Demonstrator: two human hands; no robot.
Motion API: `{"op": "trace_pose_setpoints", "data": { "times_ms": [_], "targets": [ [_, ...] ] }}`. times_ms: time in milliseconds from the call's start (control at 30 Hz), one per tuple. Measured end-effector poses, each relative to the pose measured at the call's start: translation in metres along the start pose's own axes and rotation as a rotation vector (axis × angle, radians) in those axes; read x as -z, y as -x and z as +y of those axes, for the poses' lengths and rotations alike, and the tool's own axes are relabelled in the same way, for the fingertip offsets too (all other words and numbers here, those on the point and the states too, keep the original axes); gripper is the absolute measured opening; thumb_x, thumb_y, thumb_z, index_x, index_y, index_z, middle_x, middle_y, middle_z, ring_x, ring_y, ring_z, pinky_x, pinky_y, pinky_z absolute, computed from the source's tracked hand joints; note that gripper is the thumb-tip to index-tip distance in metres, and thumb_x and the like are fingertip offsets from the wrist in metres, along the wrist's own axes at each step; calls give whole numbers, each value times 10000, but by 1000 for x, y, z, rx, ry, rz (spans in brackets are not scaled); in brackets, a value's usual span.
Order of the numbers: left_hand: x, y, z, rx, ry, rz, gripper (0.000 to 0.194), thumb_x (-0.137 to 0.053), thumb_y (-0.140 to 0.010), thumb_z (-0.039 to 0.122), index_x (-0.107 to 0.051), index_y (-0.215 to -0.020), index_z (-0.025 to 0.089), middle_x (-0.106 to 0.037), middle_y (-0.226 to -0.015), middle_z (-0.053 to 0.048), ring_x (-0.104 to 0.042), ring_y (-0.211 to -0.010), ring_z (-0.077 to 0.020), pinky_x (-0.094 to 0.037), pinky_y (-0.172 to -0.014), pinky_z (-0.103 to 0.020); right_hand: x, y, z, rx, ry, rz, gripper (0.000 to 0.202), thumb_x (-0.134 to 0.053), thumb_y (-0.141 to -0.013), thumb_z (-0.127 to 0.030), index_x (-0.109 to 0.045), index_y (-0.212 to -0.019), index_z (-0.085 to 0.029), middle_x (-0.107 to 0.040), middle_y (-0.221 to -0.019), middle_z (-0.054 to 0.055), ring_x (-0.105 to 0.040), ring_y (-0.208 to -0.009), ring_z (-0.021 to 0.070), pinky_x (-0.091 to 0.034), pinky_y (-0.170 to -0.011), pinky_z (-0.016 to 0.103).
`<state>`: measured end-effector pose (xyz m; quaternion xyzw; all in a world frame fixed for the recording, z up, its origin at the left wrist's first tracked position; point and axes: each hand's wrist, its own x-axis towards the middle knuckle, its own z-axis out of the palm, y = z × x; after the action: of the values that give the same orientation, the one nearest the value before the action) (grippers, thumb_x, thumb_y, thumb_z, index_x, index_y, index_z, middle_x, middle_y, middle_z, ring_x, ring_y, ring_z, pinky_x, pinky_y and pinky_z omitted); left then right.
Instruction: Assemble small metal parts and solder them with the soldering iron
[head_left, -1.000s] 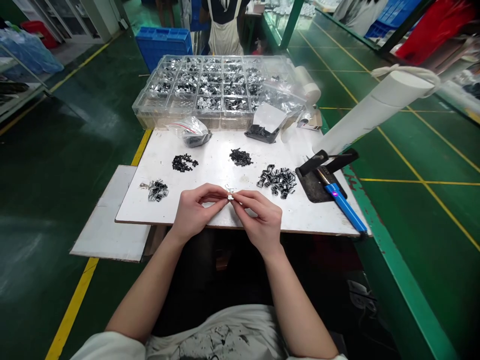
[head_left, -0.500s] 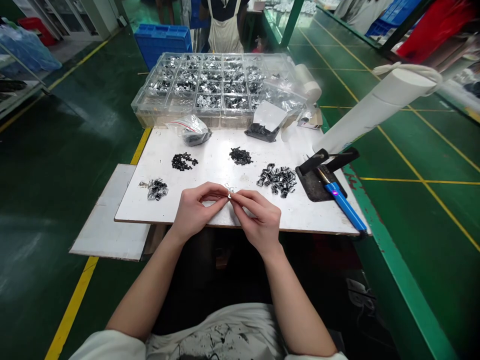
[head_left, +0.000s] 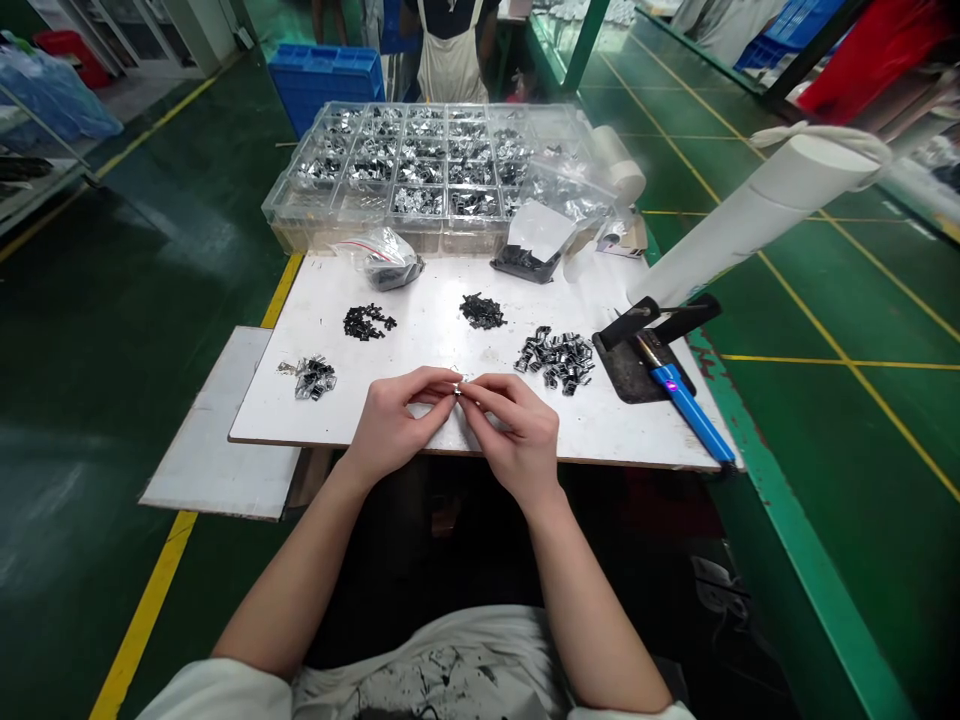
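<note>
My left hand and my right hand meet at the front edge of the white board. Between their pinched fingertips is a small shiny metal piece, mostly covered by the fingers, its exact kind too small to make out. Around the hands lie loose heaps: clear-and-black small parts to the left, black bits farther back, a pile of thin black pieces beyond the fingers, and silver-and-black clips on the right.
A blue soldering iron rests on a black stand at the right. Behind are two plastic bags of black parts and a clear compartment box. A white tube leans at the right. Beyond the box stands a person in an apron.
Both hands stay together at the same spot, with only a slight shift of the fingers around the small metal piece. The heaps look the same.
</note>
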<state>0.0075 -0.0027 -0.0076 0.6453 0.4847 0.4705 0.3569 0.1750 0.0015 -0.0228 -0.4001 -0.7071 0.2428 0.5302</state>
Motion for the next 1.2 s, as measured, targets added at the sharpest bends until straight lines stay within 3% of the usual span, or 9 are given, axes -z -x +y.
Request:
{"op": "trace_pose_setpoints", "data": {
  "times_ms": [267,600,767,1000,1100,1200],
  "targets": [
    [3,-3,-1,105,188,-31,203,-758,-819,212,-753,-1019,178,-782,-924,-59,-756,-871,-204,-633,-823,-299,7,-4,0,-177,-151,-107,175,-648,-923,-218,-778,-1035,-252,-710,-958,52,-683,-805,162,-564,-630,276],
    [8,-5,-2,144,250,-92,219,-767,-822,212,-810,-1036,194,-803,-1008,-73,-751,-931,-226,-622,-858,-311,9,-9,2,-348,-300,-146,97,-713,-883,-294,-772,-912,-223,-709,-875,49,-682,-777,175,-554,-643,288],
    [7,-6,-6,183,286,-97,218,-783,-807,231,-817,-1018,190,-803,-1020,-85,-755,-955,-250,-623,-893,-350,8,-8,3,-336,-275,-152,103,-702,-891,-305,-764,-897,-222,-700,-854,47,-669,-761,173,-539,-634,289],
    [7,-7,-5,254,314,-76,253,-854,-727,232,-827,-977,203,-807,-906,-55,-762,-834,-205,-636,-816,-295,4,-8,3,-252,-197,-134,101,-672,-912,-267,-760,-919,-217,-696,-870,47,-659,-741,156,-533,-624,281],
    [8,-8,-3,280,306,-38,263,-873,-703,244,-831,-959,202,-805,-872,-54,-757,-826,-199,-633,-809,-282,1,-5,-4,-176,-110,-92,131,-638,-935,-250,-759,-973,-221,-694,-904,55,-656,-745,153,-541,-613,280],
    [9,-9,-1,318,273,-1,296,-892,-671,249,-835,-956,191,-799,-847,-61,-752,-810,-203,-636,-798,-289,17,3,-16,-73,13,5,170,-623,-940,-204,-749,-1050,-238,-688,-953,66,-668,-804,174,-568,-684,315]
  ]
}}
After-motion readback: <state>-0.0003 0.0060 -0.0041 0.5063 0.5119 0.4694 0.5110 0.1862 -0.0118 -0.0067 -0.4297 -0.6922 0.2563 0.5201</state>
